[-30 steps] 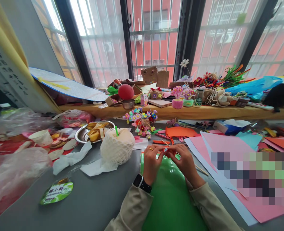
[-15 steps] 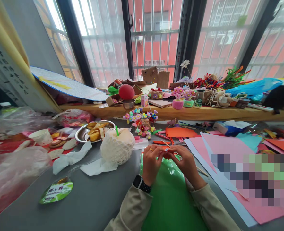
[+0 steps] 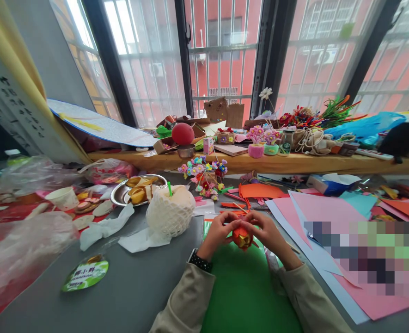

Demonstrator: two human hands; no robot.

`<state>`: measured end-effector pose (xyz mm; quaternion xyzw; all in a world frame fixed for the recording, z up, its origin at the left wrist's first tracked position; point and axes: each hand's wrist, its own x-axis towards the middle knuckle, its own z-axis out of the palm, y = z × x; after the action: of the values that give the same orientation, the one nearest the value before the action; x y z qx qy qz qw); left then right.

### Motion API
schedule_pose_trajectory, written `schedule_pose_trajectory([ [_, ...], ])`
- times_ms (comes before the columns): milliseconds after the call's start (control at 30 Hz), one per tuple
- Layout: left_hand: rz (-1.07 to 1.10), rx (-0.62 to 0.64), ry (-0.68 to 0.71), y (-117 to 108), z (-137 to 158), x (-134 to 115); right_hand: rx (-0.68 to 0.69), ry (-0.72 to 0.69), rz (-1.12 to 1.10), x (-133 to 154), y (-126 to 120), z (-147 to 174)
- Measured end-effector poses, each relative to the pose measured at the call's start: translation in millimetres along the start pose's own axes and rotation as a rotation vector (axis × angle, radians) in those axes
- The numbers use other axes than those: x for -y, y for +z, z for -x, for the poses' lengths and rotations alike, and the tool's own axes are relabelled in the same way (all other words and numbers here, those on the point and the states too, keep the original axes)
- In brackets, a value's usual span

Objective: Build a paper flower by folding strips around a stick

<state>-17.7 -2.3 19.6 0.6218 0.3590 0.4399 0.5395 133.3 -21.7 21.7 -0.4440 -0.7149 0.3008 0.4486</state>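
Bud-shaped orange-and-yellow flower (image 3: 243,239) pinched between left hand (image 3: 221,229) and right hand (image 3: 265,231)

Nearest, below the fingers, two beige cloth sleeves (image 3: 186,300) flank a glossy green sheet (image 3: 242,286); a black band with white dots (image 3: 200,262) circles the left wrist. The fingers of both hands are curled closed on the flower, thumbs near its upper side. It sits over the far part of the green sheet; whether it touches the sheet is unclear. Well left of the fingers and nearer lies an oval green-and-white label (image 3: 85,275). To their right spread flat sheets of pink paper (image 3: 329,208). Left of the fingers stands a round cream fruit in white foam netting (image 3: 169,217), topped by a green straw (image 3: 169,188), with a shiny round metal dish (image 3: 119,196) behind it. Just beyond the fingers lies bright orange paper (image 3: 261,190); farther left, a cluster of small multicoloured fuzzy flowers (image 3: 199,172). Farthest, past a crowded wooden sill (image 3: 149,160), rises a dark-framed barred window (image 3: 221,37).
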Motion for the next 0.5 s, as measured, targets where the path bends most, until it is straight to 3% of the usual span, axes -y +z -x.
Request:
schedule_pose_trajectory([
  [233, 0.071, 0.09, -0.06, -1.9, 1.5, -1.7, 0.075, 0.185, -0.296, 4.1, -2.2, -0.6],
  [500, 0.095, 0.153, -0.094, -6.5, -1.3, 2.0, 0.126, 0.194, -0.348, -5.6, -2.9, 0.4],
])
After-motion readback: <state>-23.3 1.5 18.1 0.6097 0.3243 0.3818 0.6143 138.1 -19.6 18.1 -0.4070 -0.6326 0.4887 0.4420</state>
